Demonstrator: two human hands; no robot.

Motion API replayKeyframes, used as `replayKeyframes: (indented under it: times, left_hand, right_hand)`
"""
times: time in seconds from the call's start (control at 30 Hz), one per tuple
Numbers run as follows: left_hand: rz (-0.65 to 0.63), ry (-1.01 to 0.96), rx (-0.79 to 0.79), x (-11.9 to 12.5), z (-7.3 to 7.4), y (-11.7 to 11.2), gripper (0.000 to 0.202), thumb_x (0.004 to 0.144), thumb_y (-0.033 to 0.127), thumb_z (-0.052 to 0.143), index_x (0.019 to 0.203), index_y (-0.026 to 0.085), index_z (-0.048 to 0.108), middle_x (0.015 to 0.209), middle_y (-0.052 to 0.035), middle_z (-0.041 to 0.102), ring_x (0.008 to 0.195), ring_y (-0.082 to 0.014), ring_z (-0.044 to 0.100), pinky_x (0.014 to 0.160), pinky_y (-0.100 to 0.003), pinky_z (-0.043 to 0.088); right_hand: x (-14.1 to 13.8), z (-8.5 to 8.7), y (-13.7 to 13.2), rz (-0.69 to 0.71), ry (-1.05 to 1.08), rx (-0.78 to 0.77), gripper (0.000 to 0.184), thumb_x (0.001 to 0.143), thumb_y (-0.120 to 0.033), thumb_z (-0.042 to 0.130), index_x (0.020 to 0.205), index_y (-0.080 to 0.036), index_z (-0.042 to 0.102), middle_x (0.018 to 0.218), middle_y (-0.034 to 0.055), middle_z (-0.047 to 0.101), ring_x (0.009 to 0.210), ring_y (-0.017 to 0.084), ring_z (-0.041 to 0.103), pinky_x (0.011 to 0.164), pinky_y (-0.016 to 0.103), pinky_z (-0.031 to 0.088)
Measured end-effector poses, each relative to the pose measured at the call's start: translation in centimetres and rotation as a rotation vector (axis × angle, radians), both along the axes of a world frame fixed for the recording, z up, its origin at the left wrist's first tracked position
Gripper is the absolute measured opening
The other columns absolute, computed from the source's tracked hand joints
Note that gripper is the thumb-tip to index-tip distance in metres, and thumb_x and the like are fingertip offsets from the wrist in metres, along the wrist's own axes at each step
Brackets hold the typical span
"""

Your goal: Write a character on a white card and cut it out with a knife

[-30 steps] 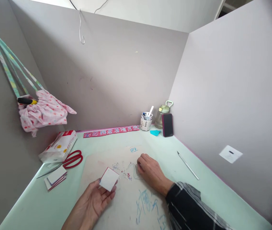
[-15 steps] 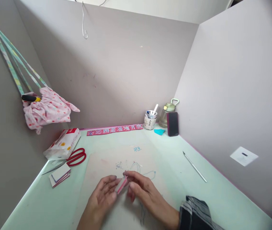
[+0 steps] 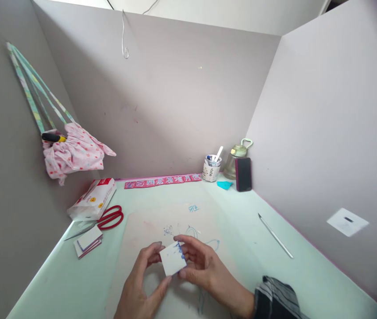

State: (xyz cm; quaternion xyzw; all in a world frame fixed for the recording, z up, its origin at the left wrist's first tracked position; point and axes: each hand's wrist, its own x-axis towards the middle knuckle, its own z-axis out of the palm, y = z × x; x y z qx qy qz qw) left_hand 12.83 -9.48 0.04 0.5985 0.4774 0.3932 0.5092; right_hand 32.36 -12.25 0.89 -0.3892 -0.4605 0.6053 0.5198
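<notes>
A small white square card [image 3: 172,260] with blue marks along its top right edge is held between both my hands, above a beige work sheet [image 3: 148,235] on the pale green desk [image 3: 235,212]. My left hand [image 3: 144,279] pinches its left and lower edges, thumb below. On the right side, my right hand [image 3: 205,268] grips it with fingers curled round the card's edge. Blue scribbles mark the sheet just beyond my fingers.
Red-handled scissors [image 3: 107,218], a white and red packet [image 3: 93,200] and a small stack of cards [image 3: 88,241] lie at the left. A cup of pens [image 3: 211,168], a bottle [image 3: 236,155], a phone [image 3: 243,174] and a teal scrap [image 3: 224,184] stand at the back right. A thin metal tool [image 3: 275,235] lies right.
My right hand left the sheet and came to the card. The card turned edge-on, then flat again, and it shows blue marks. Both hands hold it.
</notes>
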Motion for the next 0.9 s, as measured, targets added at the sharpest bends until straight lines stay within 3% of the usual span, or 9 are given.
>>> replayKeyframes:
  times: [0.07,0.17,0.3,0.4,0.5,0.7,0.9]
  left_hand:
    - [-0.009,0.025,0.014,0.0,-0.2,0.1,0.050,0.071,0.035,0.081,0.117,0.025,0.063,0.122,-0.0094,0.067,0.111,-0.0304,0.063,0.099,-0.036,0.046]
    - [-0.038,-0.007,-0.009,0.0,-0.8,0.4,0.053,0.074,0.040,0.079,0.120,0.025,0.059,0.121,-0.0104,0.067,0.106,-0.0280,0.064,0.097,-0.035,0.047]
    - [-0.139,-0.159,-0.123,-0.2,-1.0,0.8,0.061,0.073,0.051,0.078,0.122,0.023,0.055,0.099,-0.0073,0.070,0.089,-0.0236,0.066,0.086,-0.031,0.050]
    - [-0.219,-0.279,-0.271,-0.1,-0.6,0.7,0.057,0.082,0.062,0.064,0.121,0.020,0.058,0.081,-0.0044,0.069,0.077,-0.0202,0.064,0.081,-0.031,0.048]
    - [-0.278,-0.475,-0.451,0.3,-0.5,0.5,0.055,0.082,0.064,0.063,0.113,0.018,0.064,0.082,-0.0052,0.069,0.072,-0.0177,0.061,0.075,-0.031,0.048]
    - [-0.311,-0.640,-0.614,0.9,-0.9,0.4,0.049,0.076,0.058,0.074,0.103,0.017,0.071,0.081,-0.0065,0.070,0.065,-0.0144,0.060,0.070,-0.029,0.049]
    - [-0.280,-0.485,-0.508,0.8,-0.2,0.0,0.052,0.078,0.065,0.067,0.102,0.018,0.069,0.078,-0.0049,0.069,0.069,-0.0171,0.060,0.073,-0.030,0.048]
  right_hand:
    - [0.0,0.1,0.1,0.010,0.011,-0.001,0.061,0.067,-0.023,0.086,0.122,-0.024,0.062,0.103,0.0035,0.066,0.096,0.019,0.062,0.082,0.030,0.047]
    - [0.0,0.1,0.2,0.009,0.036,-0.034,0.059,0.065,-0.027,0.088,0.118,-0.021,0.061,0.092,0.0012,0.066,0.081,0.016,0.063,0.072,0.028,0.048]
    - [0.1,-0.2,0.4,0.015,0.009,-0.031,0.053,0.067,-0.048,0.086,0.101,-0.018,0.059,0.070,-0.0035,0.061,0.054,0.010,0.054,0.054,0.023,0.044]
    - [0.1,-0.4,0.3,0.034,-0.041,-0.013,0.052,0.079,-0.067,0.067,0.084,-0.016,0.056,0.063,-0.0005,0.061,0.047,0.009,0.052,0.048,0.021,0.039]
    - [0.0,-0.4,0.2,0.052,-0.094,0.008,0.056,0.090,-0.069,0.051,0.077,-0.015,0.055,0.061,0.0019,0.061,0.045,0.009,0.052,0.047,0.021,0.039]
    - [0.1,-0.5,0.0,0.021,-0.121,0.037,0.052,0.096,-0.063,0.046,0.092,-0.014,0.061,0.061,-0.0001,0.059,0.048,0.009,0.051,0.052,0.022,0.042]
    - [0.1,-0.7,0.1,0.028,-0.111,0.000,0.055,0.095,-0.067,0.045,0.104,-0.014,0.059,0.063,-0.0007,0.058,0.048,0.010,0.053,0.049,0.022,0.041]
